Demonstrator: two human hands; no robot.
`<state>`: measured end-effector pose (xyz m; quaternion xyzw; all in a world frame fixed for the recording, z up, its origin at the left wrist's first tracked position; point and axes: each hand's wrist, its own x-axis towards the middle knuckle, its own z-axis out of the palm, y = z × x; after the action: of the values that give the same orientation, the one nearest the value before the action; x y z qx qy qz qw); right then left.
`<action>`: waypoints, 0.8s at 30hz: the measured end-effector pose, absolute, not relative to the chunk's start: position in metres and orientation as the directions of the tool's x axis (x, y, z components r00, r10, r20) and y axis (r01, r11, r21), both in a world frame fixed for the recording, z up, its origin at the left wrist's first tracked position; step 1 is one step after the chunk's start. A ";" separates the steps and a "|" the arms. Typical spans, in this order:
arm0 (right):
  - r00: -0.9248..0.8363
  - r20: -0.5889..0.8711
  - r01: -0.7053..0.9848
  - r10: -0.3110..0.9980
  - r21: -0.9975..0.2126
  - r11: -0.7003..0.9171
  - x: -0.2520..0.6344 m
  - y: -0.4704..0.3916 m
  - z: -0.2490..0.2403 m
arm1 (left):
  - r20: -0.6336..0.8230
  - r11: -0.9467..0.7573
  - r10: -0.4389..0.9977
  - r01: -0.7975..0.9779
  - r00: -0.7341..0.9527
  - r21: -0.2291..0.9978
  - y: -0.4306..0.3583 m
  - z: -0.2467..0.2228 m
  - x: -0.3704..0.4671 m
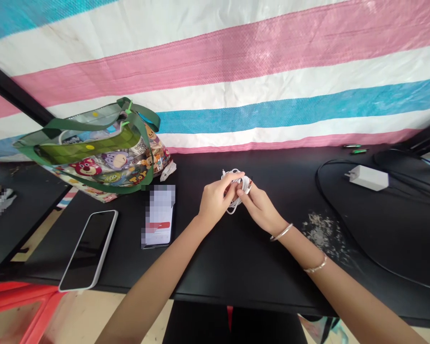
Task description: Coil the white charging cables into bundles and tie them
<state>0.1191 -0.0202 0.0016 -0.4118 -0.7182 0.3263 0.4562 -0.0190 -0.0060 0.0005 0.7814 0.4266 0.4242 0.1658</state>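
Observation:
A coiled white cable (233,206) is held between both hands above the middle of the black table. My left hand (217,198) has its fingers closed on the left and upper part of the coil. On the right side, my right hand (258,203) pinches the coil near a small white end piece. The two hands meet at the fingertips, which cover part of the loops. A lit phone (159,215) lies left of my left hand, and a dark-screened phone with a pale case (88,251) is farther left.
A cartoon-print bag with green handles (107,157) stands at the back left. On the right are a white power adapter (369,177), a long black cable (354,243) and scattered pale crumbs (324,234). A striped sheet (272,62) hangs behind the black table (236,272).

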 end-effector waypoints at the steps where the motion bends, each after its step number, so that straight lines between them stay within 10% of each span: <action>1: -0.242 0.390 0.290 0.888 -0.845 0.450 0.119 -0.020 0.002 | 0.523 -0.579 0.808 0.526 0.271 0.623 -0.006 0.000 -0.019; 24: 0.079 0.475 0.320 0.877 -0.845 0.428 0.131 -0.014 0.007 | 0.514 -0.538 0.836 0.481 0.193 0.693 -0.004 0.008 -0.023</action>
<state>0.1311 -0.0139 0.0071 -0.4737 -0.6319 0.2478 0.5612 -0.0233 -0.0039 0.0080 0.7477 0.4402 0.4580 0.1937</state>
